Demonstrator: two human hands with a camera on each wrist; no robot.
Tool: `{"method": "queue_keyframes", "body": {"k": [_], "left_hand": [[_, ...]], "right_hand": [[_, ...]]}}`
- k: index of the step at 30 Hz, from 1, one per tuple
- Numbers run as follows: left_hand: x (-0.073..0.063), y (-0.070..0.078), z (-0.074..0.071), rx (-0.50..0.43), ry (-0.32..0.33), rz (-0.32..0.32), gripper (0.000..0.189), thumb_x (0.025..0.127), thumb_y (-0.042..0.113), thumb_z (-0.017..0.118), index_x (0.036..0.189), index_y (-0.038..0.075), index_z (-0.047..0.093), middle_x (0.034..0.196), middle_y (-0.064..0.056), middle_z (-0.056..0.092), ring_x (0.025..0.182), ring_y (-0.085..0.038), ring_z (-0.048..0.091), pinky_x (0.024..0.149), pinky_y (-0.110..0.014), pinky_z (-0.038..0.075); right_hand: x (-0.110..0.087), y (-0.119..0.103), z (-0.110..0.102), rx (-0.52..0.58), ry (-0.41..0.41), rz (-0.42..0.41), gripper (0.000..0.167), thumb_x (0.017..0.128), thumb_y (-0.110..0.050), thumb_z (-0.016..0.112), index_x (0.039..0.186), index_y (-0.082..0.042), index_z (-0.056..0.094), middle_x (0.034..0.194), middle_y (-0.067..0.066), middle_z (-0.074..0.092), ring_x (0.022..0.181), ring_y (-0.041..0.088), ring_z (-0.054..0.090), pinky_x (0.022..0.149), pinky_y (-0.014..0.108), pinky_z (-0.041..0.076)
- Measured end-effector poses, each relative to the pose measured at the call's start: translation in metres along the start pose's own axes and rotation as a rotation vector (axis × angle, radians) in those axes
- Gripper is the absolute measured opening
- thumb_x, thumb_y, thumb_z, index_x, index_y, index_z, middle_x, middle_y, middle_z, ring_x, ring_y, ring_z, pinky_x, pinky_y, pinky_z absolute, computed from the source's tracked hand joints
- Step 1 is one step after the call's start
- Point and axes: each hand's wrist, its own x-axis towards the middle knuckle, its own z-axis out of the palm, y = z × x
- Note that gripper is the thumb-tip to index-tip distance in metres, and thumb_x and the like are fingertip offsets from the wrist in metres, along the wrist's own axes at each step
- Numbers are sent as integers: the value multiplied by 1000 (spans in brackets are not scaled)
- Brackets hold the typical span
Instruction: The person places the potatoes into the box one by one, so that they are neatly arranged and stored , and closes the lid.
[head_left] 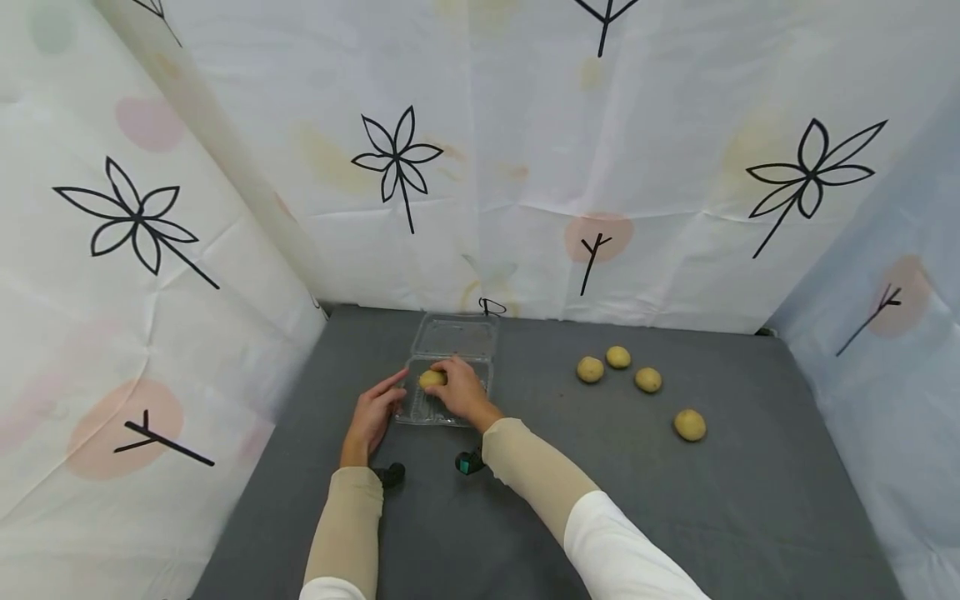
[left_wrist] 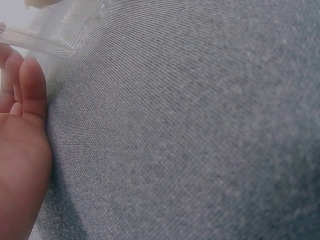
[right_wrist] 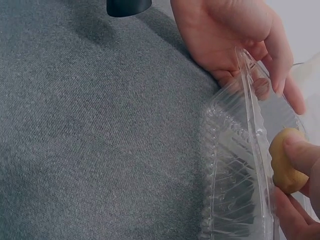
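A clear plastic clamshell container (head_left: 438, 414) lies on the grey table with its lid (head_left: 455, 336) folded back toward the rear wall. Over its base, my right hand (head_left: 462, 390) pinches a potato (head_left: 432, 379) between thumb and fingers. The right wrist view shows that potato (right_wrist: 287, 161) near the container's rim, with the thumb on top. At the container's left side rests my left hand (head_left: 372, 414), its fingers extended along the edge. In the left wrist view, the left fingers (left_wrist: 34, 87) are close to the clear wall; whether they press it is hard to tell.
To the right on the table lie several loose potatoes: one near the front (head_left: 690, 425), others farther back (head_left: 590, 369). Patterned white cloth (head_left: 510, 183) hangs behind and at both sides. Dark wrist cameras (head_left: 469, 462) sit beneath the forearms.
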Motion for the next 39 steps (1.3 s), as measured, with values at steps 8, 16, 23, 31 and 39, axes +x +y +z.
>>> {"method": "queue_keyframes", "body": {"k": [8, 16, 23, 31, 39], "left_hand": [[0, 1, 2, -8, -18, 1, 44, 99, 8, 63, 143, 14, 61, 72, 7, 56, 67, -11, 47, 68, -25, 47], [-2, 2, 3, -12, -26, 12, 46, 99, 7, 63, 144, 11, 60, 71, 7, 55, 68, -10, 47, 68, -25, 48], [-3, 1, 3, -21, -27, 13, 45, 98, 6, 63, 143, 12, 61, 67, 6, 51, 68, -11, 47, 67, -25, 48], [-1, -1, 1, -31, -26, 11, 45, 99, 5, 63, 143, 12, 61, 68, 5, 51, 68, -12, 47, 68, -25, 47], [-3, 0, 0, -12, -20, 2, 45, 99, 6, 62, 143, 12, 61, 71, 6, 52, 69, -12, 47, 69, -26, 47]], "right_hand": [[-2, -6, -2, 10, 21, 67, 40, 98, -21, 70, 135, -7, 66, 134, 9, 68, 116, 26, 67, 94, 41, 56], [-5, -6, -6, 11, -14, 66, 37, 100, -21, 67, 135, -9, 65, 122, 10, 71, 104, 24, 68, 86, 39, 56], [-10, -2, -13, 47, -66, 2, 38, 99, -22, 68, 134, -8, 66, 126, 10, 69, 114, 27, 65, 94, 43, 54], [-14, -1, -27, 13, -83, -67, 42, 100, -28, 66, 138, -9, 63, 138, 10, 63, 125, 28, 61, 102, 44, 52], [-19, -1, -36, -48, -58, -129, 43, 103, -35, 62, 141, -15, 59, 142, 8, 57, 131, 30, 57, 107, 47, 49]]}}
